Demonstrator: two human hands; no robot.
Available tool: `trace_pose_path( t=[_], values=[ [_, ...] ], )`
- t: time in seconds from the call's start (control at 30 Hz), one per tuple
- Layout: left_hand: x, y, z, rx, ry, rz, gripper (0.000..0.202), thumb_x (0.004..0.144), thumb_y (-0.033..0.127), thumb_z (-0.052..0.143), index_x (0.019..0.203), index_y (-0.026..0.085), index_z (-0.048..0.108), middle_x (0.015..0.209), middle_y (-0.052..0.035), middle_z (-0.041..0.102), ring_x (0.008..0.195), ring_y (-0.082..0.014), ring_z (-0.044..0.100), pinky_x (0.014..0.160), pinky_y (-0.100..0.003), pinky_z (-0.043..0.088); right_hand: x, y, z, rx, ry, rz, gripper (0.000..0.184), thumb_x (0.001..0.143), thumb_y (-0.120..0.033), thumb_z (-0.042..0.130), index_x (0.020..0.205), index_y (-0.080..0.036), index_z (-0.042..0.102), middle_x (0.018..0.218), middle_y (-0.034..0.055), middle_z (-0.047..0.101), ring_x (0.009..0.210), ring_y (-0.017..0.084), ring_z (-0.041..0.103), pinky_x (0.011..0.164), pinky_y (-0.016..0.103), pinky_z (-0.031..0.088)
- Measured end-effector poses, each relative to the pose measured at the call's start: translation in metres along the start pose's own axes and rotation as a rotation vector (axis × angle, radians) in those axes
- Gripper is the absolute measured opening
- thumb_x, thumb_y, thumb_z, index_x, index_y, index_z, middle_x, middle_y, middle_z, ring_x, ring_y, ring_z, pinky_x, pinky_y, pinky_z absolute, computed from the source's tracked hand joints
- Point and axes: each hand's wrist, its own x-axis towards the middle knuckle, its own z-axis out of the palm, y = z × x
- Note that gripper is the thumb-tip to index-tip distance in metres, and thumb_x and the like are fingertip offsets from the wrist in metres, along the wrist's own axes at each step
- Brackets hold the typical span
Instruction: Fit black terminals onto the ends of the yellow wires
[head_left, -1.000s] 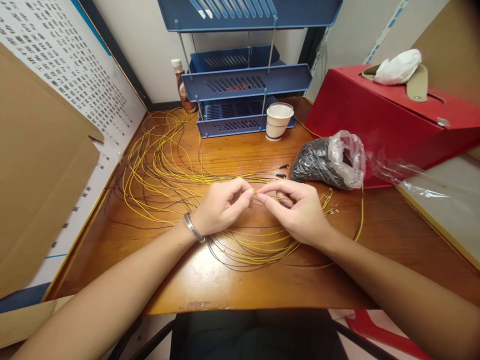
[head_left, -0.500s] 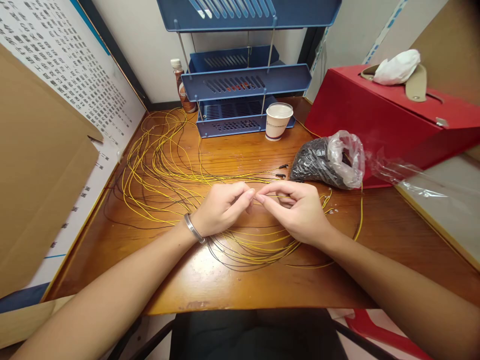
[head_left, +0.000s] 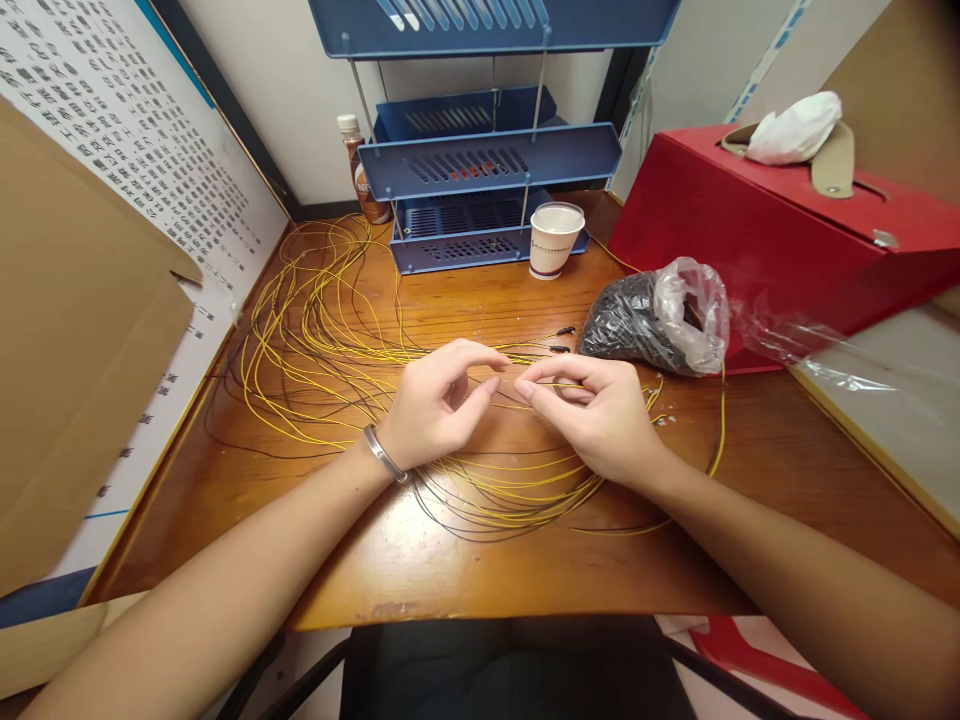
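Left hand point(head_left: 433, 405) farther from sideways yellow wire point(head_left: 560, 385) in right hand point(head_left: 611, 418)

Wires point(head_left: 390, 352) lie on the table point(head_left: 435, 585) before the rack point(head_left: 566, 155), a bag point(head_left: 628, 320) (before the box point(head_left: 742, 230)) at right.

In the middle of the frame, the end of the wire point(head_left: 561, 386) pinched in my right hand point(head_left: 604, 415) is too small to make out, and my curled lower fingers there are partly hidden. My left hand point(head_left: 431, 400) covers some yellow and dark strands point(head_left: 510, 490) beneath it. Both my forearms point(head_left: 225, 570) run off the lower corners. At the top edge the blue rack point(head_left: 450, 45) is cut off, its middle tier hiding part of the bottle point(head_left: 372, 210). I can't tell the dark bits in the plastic bag point(head_left: 626, 320), right of centre.
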Motion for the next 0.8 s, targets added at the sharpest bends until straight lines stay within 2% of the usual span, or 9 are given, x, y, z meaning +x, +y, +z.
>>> trace_pose_path(
  t=[0.1, 0.3, 0.63, 0.8],
  values=[
    [0.0006, -0.0010, -0.0008, 0.025, -0.006, 0.081, 0.015, 0.090, 0.019, 0.067, 0.105, 0.015, 0.069, 0.100, -0.0080, 0.075, 0.058, -0.0065, 0.057, 0.055, -0.019, 0.049, 0.0001, 0.0007, -0.0002, 0.018, -0.005, -0.001, 0.014, 0.083, -0.026, 0.069, 0.081, -0.015, 0.077, 0.078, 0.0057, 0.074, 0.055, 0.011, 0.056, 0.048, 0.023, 0.043],
    [0.0046, -0.0004, -0.0045, 0.079, -0.027, 0.219, 0.008, 0.093, 0.018, 0.064, 0.099, 0.015, 0.070, 0.092, -0.0065, 0.078, 0.074, -0.0108, 0.070, 0.071, -0.022, 0.057, 0.0001, 0.0020, -0.0006, 0.014, -0.006, -0.007, 0.013, 0.083, -0.026, 0.070, 0.082, -0.015, 0.077, 0.078, 0.0053, 0.074, 0.058, 0.011, 0.059, 0.051, 0.023, 0.046],
    [0.0041, 0.0005, -0.0040, 0.083, -0.014, 0.178, 0.005, 0.093, 0.016, 0.065, 0.092, 0.014, 0.069, 0.084, -0.0052, 0.076, 0.073, -0.0101, 0.068, 0.069, -0.020, 0.054, -0.0009, 0.0022, -0.0006, 0.000, -0.006, 0.001, 0.015, 0.083, -0.028, 0.071, 0.084, -0.015, 0.077, 0.076, 0.0059, 0.071, 0.055, 0.010, 0.052, 0.046, 0.022, 0.038],
    [0.0036, 0.0014, -0.0033, 0.074, -0.012, 0.135, 0.005, 0.094, 0.016, 0.064, 0.091, 0.015, 0.068, 0.084, -0.0046, 0.075, 0.070, -0.0096, 0.066, 0.066, -0.020, 0.052, -0.0016, 0.0020, -0.0004, -0.002, -0.003, -0.003, 0.016, 0.083, -0.029, 0.071, 0.086, -0.015, 0.076, 0.058, -0.0010, 0.054, 0.047, 0.006, 0.032, 0.043, 0.023, 0.024]
  ],
)
